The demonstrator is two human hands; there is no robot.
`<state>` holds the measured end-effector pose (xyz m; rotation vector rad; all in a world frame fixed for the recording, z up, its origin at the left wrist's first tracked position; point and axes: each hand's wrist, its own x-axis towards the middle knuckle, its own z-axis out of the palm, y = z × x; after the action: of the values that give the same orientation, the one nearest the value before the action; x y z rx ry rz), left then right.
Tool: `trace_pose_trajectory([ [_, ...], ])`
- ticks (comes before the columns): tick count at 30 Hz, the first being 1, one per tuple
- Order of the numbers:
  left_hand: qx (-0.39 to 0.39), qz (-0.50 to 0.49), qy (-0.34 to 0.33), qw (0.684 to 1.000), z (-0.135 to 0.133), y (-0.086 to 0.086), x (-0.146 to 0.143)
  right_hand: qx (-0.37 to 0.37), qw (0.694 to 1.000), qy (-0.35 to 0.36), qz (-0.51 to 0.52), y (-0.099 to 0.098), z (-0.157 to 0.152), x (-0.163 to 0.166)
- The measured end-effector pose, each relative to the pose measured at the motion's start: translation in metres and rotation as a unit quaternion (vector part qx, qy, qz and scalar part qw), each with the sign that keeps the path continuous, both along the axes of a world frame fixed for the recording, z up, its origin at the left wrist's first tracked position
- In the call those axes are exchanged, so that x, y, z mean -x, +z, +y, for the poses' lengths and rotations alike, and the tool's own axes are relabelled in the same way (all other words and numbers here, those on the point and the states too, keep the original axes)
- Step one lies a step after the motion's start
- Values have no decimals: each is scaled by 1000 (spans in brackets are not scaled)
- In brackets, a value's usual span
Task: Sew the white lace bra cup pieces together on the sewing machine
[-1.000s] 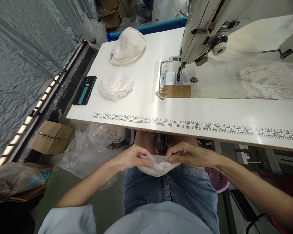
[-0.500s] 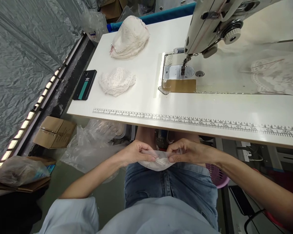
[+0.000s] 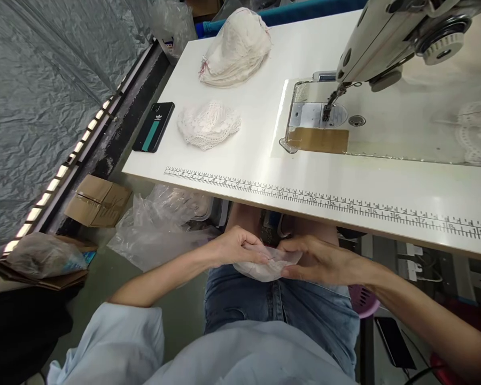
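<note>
Over my lap, below the table edge, is a small sheer white fabric piece (image 3: pixel 260 271) with a lacy part. My left hand (image 3: pixel 240 248) pinches its left side between thumb and fingers. Around its right edge is my right hand (image 3: pixel 320 259), thumb in front and fingers behind, loosely gripping it. On the white table lie a flat white eyelet-lace piece (image 3: pixel 209 125) and, farther back, a stack of white cup-shaped fabric pieces (image 3: pixel 237 48) with red thread ends. The sewing machine (image 3: pixel 369 48) stands at the right, its presser foot (image 3: pixel 327 111) over the metal plate.
A printed ruler (image 3: pixel 312 199) runs along the table's front edge. A black phone (image 3: pixel 153 127) lies at the table's left end. Below left are a cardboard box (image 3: pixel 98 200) and clear plastic bags (image 3: pixel 148 235); a purple basket (image 3: pixel 363 300) and another phone (image 3: pixel 395 342) are lower right.
The view has swung slightly, so the table's things appear farther right. My right thumb and fingers have spread a little at the fabric edge; the left pinch stays.
</note>
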<state>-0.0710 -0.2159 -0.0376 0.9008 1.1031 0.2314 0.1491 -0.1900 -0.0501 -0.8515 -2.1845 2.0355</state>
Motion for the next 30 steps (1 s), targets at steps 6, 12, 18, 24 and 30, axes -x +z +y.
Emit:
trace_pose_trajectory([
  [6,-24,-3,-35,999,0,-2,8,73,997,-13,11,-7,0,1],
  [12,-27,-19,-48,998,-4,-5,9,97,995,7,6,3,3,-4],
  [18,-61,-3,-62,996,-2,0,7,97,995,-16,16,-5,-3,4],
  [24,-114,-2,-112,987,-6,-5,12,151,988,-33,14,-9,-2,-9],
  [30,-121,25,-90,988,-8,-6,10,141,989,-49,2,-11,-5,-15],
])
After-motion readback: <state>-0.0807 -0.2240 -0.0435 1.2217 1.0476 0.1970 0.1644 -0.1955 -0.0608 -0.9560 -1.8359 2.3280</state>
